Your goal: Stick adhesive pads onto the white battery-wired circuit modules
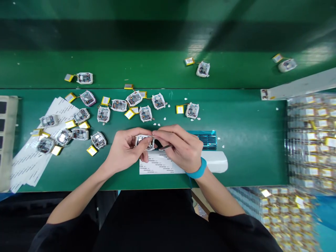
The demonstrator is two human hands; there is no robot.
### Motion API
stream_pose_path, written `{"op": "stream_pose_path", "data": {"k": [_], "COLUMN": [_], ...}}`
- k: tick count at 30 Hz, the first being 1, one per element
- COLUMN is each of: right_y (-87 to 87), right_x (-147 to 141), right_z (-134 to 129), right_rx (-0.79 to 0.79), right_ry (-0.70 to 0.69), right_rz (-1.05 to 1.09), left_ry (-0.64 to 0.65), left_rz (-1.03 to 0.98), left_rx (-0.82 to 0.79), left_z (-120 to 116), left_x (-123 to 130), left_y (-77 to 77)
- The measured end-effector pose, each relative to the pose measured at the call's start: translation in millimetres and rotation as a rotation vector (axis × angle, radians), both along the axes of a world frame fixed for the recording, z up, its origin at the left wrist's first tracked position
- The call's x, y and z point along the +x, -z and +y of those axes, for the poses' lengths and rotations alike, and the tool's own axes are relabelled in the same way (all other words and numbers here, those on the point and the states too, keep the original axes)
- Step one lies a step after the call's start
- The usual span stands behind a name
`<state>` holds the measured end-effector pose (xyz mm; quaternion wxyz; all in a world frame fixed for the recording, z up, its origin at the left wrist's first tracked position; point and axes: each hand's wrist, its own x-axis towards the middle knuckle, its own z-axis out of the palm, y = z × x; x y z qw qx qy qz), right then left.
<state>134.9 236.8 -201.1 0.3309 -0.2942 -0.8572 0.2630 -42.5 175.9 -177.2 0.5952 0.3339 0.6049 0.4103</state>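
My left hand (128,148) is closed around a white device housing (140,140) with a circuit board inside, its thumb lying across the open face. My right hand (182,147) touches the right end of that housing with its fingertips. A thin dark tool (166,147), perhaps tweezers, is gripped in the right hand, mostly hidden by the fingers. A small black piece shows between the two hands; what it is I cannot tell. A blue wristband (197,169) circles the right wrist. Below the hands lies a white printed sheet (154,168).
Several similar housings (98,140) with wired yellow-edged batteries (91,150) lie to the left and further back. A blue strip sheet (207,140) sits right of the hands. More printed sheets (34,168) lie left. Trays of batteries (312,140) stand at the right.
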Motion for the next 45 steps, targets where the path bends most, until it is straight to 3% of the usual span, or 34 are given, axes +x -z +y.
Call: {"op": "stream_pose_path", "data": {"k": [4, 9, 17, 23, 29, 32, 34, 38, 45], "right_y": [1.9, 6.0, -1.9, -2.8, -4.5, -3.4, -2.1, -2.0, -8.5], "right_x": [2, 5, 11, 9, 8, 8, 7, -1, -7], "right_z": [1, 4, 10, 11, 9, 6, 3, -2, 7], "right_rx": [0.091, 0.112, 0.285, 0.296, 0.319, 0.344, 0.262, -0.213, -0.74], "right_ry": [-0.039, 0.033, -0.149, -0.144, -0.171, -0.15, -0.131, -0.073, -0.054], "right_rz": [-0.089, -0.153, -0.326, -0.295, -0.317, -0.327, -0.26, 0.052, 0.229], "left_ry": [-0.032, -0.006, 0.018, 0.017, 0.107, 0.068, 0.029, 0.014, 0.152], "left_rz": [0.015, 0.033, 0.078, 0.116, 0.133, 0.205, 0.263, 0.259, 0.333], "left_rx": [-0.014, -0.038, -0.022, -0.003, 0.051, 0.099, 0.139, 0.2, 0.323], "left_z": [-1, -3, -4, -6, -10, -13, -16, -18, -16], "left_x": [1, 1, 1, -1, -1, 2, 3, 2, 1], "left_y": [-0.3, -2.5, 0.4, 3.1, 6.5, 10.8, 13.6, 14.7, 10.3]}}
